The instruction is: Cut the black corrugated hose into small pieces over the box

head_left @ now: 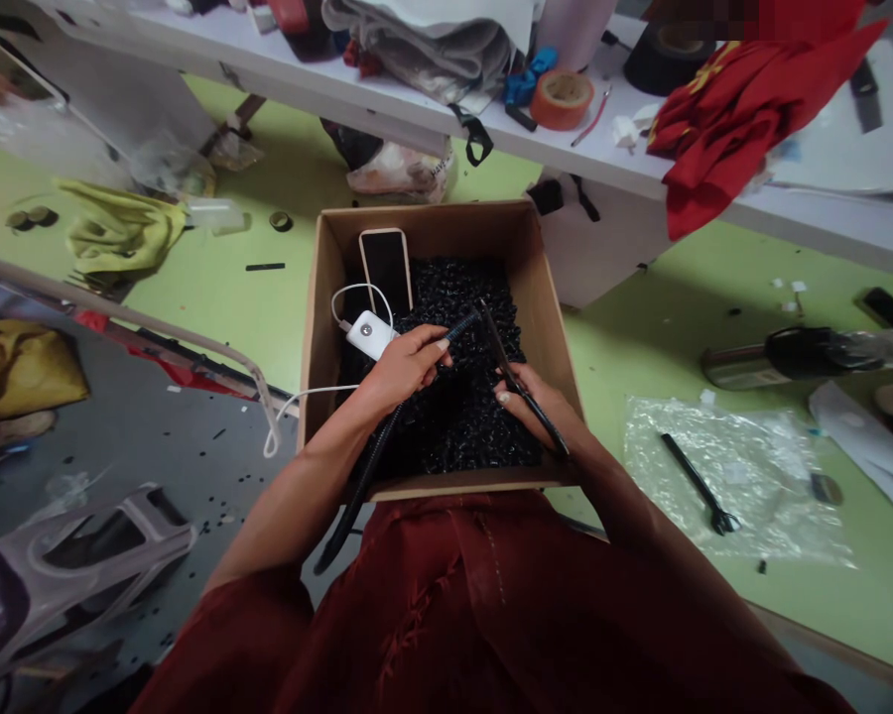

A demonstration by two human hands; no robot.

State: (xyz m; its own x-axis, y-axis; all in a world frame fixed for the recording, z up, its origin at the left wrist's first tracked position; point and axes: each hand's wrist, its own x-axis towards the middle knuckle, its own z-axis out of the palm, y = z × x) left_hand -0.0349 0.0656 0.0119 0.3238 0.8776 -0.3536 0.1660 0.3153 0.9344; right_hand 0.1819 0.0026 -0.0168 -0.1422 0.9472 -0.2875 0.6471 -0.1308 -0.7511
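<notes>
My left hand (413, 359) is closed round a ribbed black tube (372, 461), whose free end points toward the blades of a dark cutting tool. The rest of the tube hangs over the near wall of a cardboard box. My right hand (532, 402) grips the long dark cutting tool (496, 337), with its tip close to the tube end. Both hands are above the cardboard box (558, 327), which holds many small black pieces (476, 436). Inside at the left lie a phone (387, 266) and a white device (370, 334) with a white cable.
A white shelf (617, 149) crosses the back, bearing orange tape (562, 99) and red cloth (729, 139). Right of the box lie a plastic bag (774, 456), a black strip (692, 476) and a metal bottle (744, 364). A stool (111, 565) stands at lower left.
</notes>
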